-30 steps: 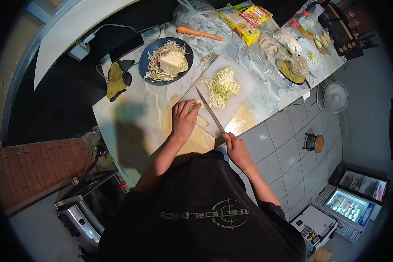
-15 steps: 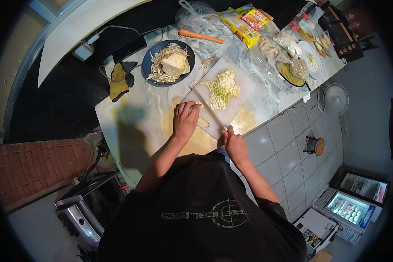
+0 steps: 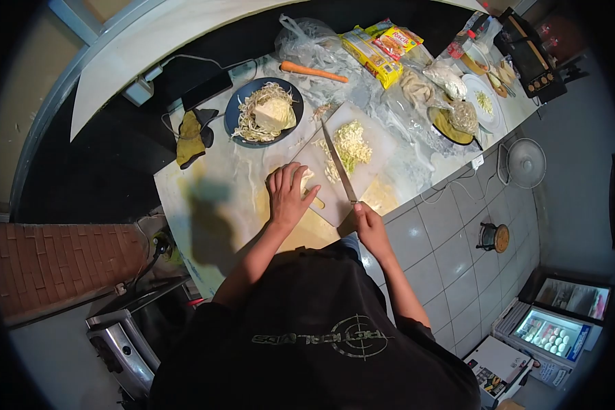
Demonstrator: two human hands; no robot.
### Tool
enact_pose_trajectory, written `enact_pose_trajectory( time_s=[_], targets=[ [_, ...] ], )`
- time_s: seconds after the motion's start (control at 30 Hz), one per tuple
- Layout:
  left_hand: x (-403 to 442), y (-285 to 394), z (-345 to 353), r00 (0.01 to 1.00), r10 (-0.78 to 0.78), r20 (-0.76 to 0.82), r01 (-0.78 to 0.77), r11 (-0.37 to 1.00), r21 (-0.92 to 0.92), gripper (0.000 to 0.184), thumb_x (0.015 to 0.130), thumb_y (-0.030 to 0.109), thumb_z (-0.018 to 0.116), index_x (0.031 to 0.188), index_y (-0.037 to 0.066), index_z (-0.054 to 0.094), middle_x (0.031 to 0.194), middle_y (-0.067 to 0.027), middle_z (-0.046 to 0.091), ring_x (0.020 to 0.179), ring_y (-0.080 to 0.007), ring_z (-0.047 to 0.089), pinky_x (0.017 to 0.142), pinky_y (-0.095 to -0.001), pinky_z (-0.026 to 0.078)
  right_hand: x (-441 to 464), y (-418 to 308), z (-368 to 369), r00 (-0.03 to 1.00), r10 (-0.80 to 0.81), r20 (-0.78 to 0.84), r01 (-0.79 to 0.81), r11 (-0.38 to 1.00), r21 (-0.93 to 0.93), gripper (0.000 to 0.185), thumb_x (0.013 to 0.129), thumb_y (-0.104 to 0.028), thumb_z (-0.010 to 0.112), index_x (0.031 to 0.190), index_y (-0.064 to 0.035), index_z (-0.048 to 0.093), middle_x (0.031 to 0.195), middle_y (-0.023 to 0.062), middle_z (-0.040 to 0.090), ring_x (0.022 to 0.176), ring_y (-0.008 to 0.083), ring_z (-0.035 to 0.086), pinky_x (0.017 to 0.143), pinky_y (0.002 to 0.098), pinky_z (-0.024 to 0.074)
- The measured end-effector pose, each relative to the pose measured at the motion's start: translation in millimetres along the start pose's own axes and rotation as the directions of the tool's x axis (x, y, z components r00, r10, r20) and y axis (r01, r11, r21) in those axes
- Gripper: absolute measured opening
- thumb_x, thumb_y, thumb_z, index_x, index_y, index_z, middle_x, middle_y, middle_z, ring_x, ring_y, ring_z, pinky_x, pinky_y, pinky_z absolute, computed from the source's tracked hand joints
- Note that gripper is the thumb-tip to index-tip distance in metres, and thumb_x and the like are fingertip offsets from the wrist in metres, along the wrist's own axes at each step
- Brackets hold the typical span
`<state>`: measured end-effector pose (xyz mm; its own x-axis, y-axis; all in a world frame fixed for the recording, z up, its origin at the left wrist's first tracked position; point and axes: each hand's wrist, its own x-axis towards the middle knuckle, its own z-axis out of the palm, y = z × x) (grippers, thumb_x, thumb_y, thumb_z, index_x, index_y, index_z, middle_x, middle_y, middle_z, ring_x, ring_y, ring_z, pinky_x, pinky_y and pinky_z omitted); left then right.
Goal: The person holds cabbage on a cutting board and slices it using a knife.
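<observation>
My right hand (image 3: 371,229) is closed around the handle of a kitchen knife (image 3: 339,161), whose long blade points up and away over the cutting board. Under the blade and to its right lies a pile of shredded cabbage (image 3: 352,145) on the white cutting board (image 3: 378,164). My left hand (image 3: 288,195) rests at the board's left edge, thumb and fingers around a small piece of cabbage (image 3: 307,179) that they partly cover. Beyond that hand, a dark plate (image 3: 234,123) carries bean sprouts (image 3: 256,126) and a cut cabbage chunk (image 3: 275,115).
A carrot (image 3: 314,72) lies behind the board. Yellow food packets (image 3: 372,58) and plastic bags (image 3: 307,37) line the back. At right stand a white plate (image 3: 492,119) and bagged food (image 3: 463,117). A yellow-and-black cloth item (image 3: 191,140) sits left, near a phone-like black object (image 3: 207,90).
The knife has lifted and swung so its blade lies across the shredded cabbage. My left hand has spread its thumb and fingers more, showing the cabbage piece. The view has shifted slightly.
</observation>
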<state>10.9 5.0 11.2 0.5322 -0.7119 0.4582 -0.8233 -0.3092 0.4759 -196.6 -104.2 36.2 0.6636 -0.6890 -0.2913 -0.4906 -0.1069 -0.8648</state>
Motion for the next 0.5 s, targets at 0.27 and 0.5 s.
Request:
enact_pose_trajectory(
  time_s=[0.27, 0.5],
  targets=[
    [-18, 9, 6, 0.995, -0.050, -0.084, 0.050, 0.999, 0.000, 0.069, 0.083, 0.034, 0.079, 0.137, 0.006, 0.045, 0.138, -0.0191, 0.044, 0.126, -0.0401, 0.043, 0.107, -0.0564, 0.032, 0, -24, -4, 0.911, -0.343, -0.229, 0.135, 0.774, -0.619, 0.026, 0.096, -0.032, 0.066, 0.097, -0.0070, 0.058, 0.083, 0.0119, 0.063, 0.072, 0.0355, 0.064, 0.059, 0.0473, 0.0496],
    [-10, 29, 33, 0.992, 0.119, -0.034, -0.114, 0.986, 0.120, 0.074, 0.084, 0.046, 0.076, 0.141, 0.012, 0.044, 0.139, -0.0215, 0.041, 0.132, -0.0410, 0.041, 0.112, -0.0603, 0.029, 62, 24, -35, 0.766, -0.607, -0.214, 0.272, 0.607, -0.746, 0.026, 0.091, -0.022, 0.068, 0.107, -0.0026, 0.061, 0.093, 0.0132, 0.057, 0.084, 0.0329, 0.054, 0.074, 0.0439, 0.0438]
  ],
)
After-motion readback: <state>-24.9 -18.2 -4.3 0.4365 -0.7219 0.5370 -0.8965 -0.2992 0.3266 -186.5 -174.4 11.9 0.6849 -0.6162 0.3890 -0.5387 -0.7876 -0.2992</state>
